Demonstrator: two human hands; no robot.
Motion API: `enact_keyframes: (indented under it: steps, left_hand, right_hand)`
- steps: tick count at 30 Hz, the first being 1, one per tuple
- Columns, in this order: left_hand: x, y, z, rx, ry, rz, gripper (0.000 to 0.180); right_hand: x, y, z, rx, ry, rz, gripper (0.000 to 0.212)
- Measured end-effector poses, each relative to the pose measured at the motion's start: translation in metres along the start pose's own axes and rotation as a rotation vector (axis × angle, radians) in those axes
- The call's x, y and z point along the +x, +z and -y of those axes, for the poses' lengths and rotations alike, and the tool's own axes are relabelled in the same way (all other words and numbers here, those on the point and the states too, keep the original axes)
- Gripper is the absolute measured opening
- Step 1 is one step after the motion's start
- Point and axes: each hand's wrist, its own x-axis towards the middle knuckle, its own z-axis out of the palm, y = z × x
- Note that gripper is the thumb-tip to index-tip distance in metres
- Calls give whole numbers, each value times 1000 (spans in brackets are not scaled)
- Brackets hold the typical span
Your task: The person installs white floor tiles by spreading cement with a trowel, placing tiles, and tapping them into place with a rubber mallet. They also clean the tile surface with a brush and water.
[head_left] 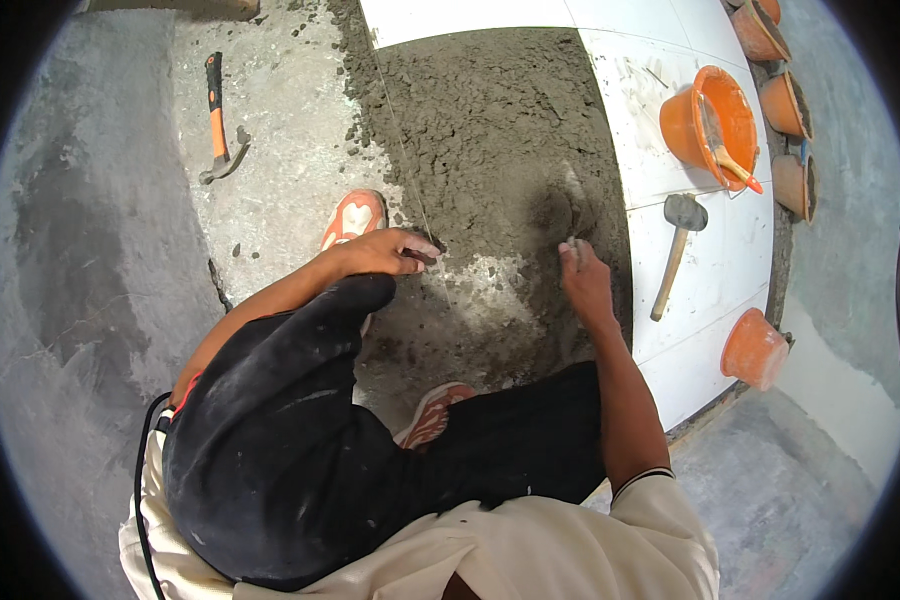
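Note:
My left hand (pixel 395 252) rests by my left knee, its fingers loosely bent and apart beside a thin taut string (pixel 402 140). Grey smears mark its fingertips. On the other side, my right hand (pixel 587 284) is closed, thumb upward, over the bed of wet grey mortar (pixel 480 110). A dark, motion-blurred shape (pixel 550 210) lies just beyond that fist; whether it is a tool or mortar I cannot make out. Below both hands, the mortar gives way to a pale, powdery patch (pixel 490 285).
White tiles (pixel 670 350) border the mortar. On them are an orange bucket (pixel 685 125) with a brush (pixel 735 165), a mallet (pixel 678 250) and an overturned orange bucket (pixel 755 350). Several filled buckets (pixel 782 105) line the right wall. A claw hammer (pixel 218 125) lies left.

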Motion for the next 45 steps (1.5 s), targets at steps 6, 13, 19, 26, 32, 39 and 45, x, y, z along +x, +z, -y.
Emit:
enact_keyframes:
  steps: [6, 13, 19, 26, 32, 39, 45]
  left_hand:
    - [1, 0, 11, 10, 16, 13, 46]
    - [2, 1, 10, -7, -9, 25, 47]
    - [-1, 4, 8, 5, 8, 8, 46]
    - [1, 0, 14, 38, 41, 10, 47]
    - [2, 2, 20, 43, 57, 0, 46]
    - [-8, -5, 12, 70, 37, 0, 39]
    - [-45, -24, -5, -383, 33, -374, 24]
  right_hand:
    - [-14, 17, 13, 12, -96, 103, 51]
    - [-19, 29, 30, -59, -237, 198, 49]
    - [-18, 28, 32, -88, -286, 82, 47]
    - [-19, 31, 46, -80, -222, 137, 47]
    - [-9, 41, 36, -164, -346, 137, 50]
    - [5, 23, 53, -180, -312, 214, 49]
    - [36, -43, 74, -516, -508, 479, 37]
